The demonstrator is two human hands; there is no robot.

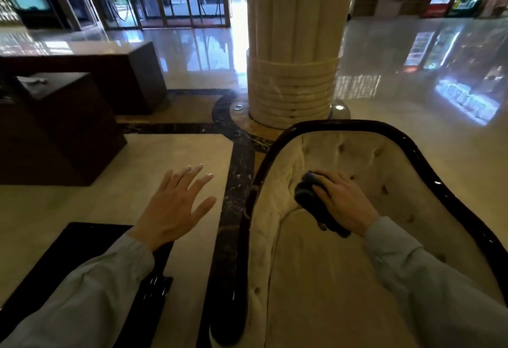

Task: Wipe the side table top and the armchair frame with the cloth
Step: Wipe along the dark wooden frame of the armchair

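A cream tufted armchair with a glossy dark wooden frame (420, 155) fills the lower right. My right hand (343, 202) presses a dark bundled cloth (309, 196) against the inner upholstery near the chair's back and left arm. My left hand (176, 207) hovers with fingers spread above the floor, just left of the chair's left frame rail (247, 210). A dark glossy side table top (74, 251) lies at the lower left, partly hidden under my left sleeve.
A thick ribbed cream column (294, 45) stands right behind the chair. Dark wooden cabinets (55, 128) sit at the left. Polished marble floor (176, 149) with dark inlay bands spreads all around. Glass doors are far back, vending machines at the far right.
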